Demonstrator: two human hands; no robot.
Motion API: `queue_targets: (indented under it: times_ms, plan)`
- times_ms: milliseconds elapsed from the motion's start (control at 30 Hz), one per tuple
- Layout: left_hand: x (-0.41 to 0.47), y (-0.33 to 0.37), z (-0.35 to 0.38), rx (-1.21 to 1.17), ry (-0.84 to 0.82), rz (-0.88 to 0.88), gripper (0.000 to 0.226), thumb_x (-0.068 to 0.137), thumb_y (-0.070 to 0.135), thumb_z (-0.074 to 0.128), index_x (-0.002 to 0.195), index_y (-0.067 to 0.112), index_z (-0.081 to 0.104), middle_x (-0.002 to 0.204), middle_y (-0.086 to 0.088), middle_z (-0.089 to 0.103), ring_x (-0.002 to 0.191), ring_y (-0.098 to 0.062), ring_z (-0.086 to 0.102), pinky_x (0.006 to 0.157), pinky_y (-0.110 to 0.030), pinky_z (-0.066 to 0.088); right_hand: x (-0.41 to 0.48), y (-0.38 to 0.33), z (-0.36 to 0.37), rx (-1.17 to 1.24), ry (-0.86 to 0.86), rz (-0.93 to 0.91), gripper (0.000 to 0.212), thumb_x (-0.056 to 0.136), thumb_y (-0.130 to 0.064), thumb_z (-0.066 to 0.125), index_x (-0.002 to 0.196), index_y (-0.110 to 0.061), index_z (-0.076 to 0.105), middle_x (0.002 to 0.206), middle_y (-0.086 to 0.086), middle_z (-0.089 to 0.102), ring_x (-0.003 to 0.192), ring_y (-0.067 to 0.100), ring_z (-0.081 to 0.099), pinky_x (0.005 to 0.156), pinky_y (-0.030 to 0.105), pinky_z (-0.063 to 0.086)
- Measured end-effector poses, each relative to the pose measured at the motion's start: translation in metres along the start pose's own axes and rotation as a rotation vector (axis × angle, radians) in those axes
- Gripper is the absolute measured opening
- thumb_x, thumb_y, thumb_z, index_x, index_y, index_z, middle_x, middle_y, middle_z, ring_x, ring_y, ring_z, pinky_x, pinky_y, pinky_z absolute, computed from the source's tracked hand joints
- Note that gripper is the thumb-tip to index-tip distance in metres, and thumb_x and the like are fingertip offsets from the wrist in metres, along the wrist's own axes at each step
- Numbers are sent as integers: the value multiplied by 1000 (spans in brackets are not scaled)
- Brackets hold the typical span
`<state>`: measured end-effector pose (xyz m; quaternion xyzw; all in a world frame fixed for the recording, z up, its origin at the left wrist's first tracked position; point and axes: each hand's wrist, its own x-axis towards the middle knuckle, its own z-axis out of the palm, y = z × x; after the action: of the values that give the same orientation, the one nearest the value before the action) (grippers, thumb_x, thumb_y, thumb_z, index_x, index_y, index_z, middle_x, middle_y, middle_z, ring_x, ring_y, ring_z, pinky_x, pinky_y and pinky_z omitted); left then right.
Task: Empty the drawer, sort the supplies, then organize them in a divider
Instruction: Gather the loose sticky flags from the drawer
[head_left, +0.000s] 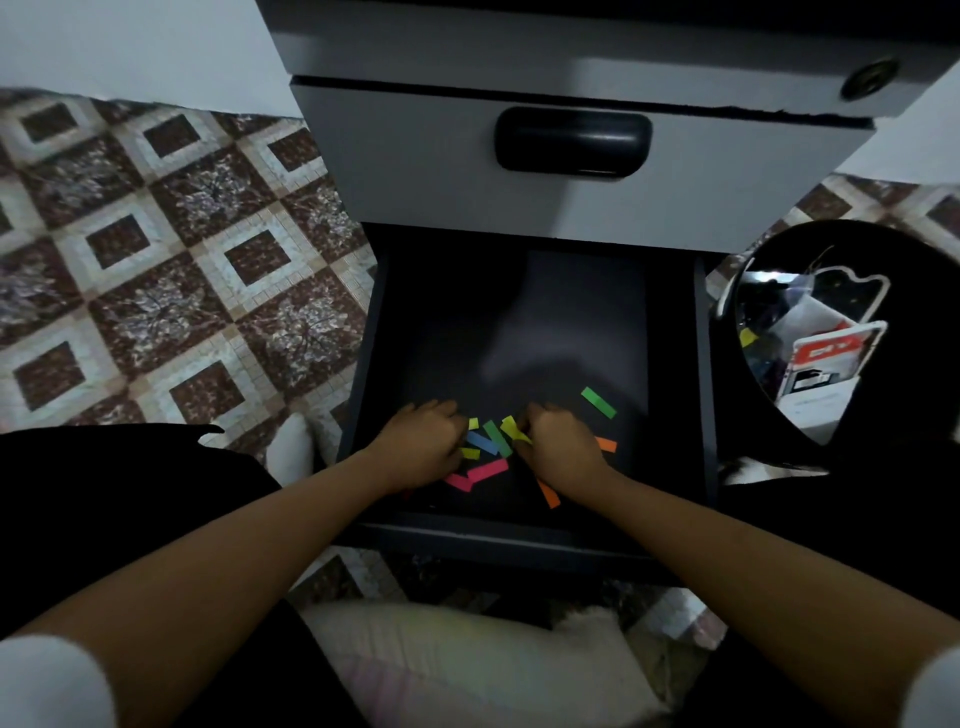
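Fingers (453, 422) of left hand (423, 441) and right hand (560, 448) curl onto strips (489, 442).

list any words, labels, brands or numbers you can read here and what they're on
No text can be read.
On the red-and-white package in the black bin: white marks on a red band, too blurred to read.
On the paper strips in the drawer: plain colours, no print seen.
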<state>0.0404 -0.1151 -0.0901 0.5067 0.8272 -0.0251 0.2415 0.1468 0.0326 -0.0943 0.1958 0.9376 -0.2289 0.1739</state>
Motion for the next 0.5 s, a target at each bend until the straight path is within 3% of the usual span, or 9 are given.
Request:
queue_targets:
  times_ms: [133, 333, 433, 500]
  plan:
    - [3, -3, -3, -148, -25, -12, 9, 90, 24, 51, 94, 17, 54, 104, -1, 52, 99, -17, 52, 79, -29, 32, 1, 1, 0, 11, -12, 13, 26, 90, -25, 57, 110, -9, 55, 114, 9, 55, 105, 26, 55, 88, 40, 46]
    - [12, -9, -8, -448, 23, -125, 3, 88, 15, 59, 87, 16, 56, 88, -2, 62, 83, -17, 60, 75, -29, 47, 0, 2, 0, -31, -13, -4, 27, 91, -25, 56, 113, -10, 54, 116, 9, 53, 109, 25, 52, 91, 39, 44]
    - [15, -11, -7, -467, 37, -149, 6, 87, 12, 59, 92, 15, 57, 89, -1, 61, 89, -20, 62, 78, -31, 48, 0, 1, -2, -47, -13, -13, 28, 91, -25, 55, 115, -11, 54, 116, 8, 53, 109, 25, 52, 90, 38, 43]
    - [15, -12, -6, -395, 40, -141, 14, 89, 15, 57, 102, 12, 58, 100, -5, 62, 97, -22, 60, 84, -33, 46, 0, 1, -3, -61, -5, -28, 28, 92, -25, 53, 116, -11, 54, 117, 8, 53, 109, 25, 51, 90, 38, 42]
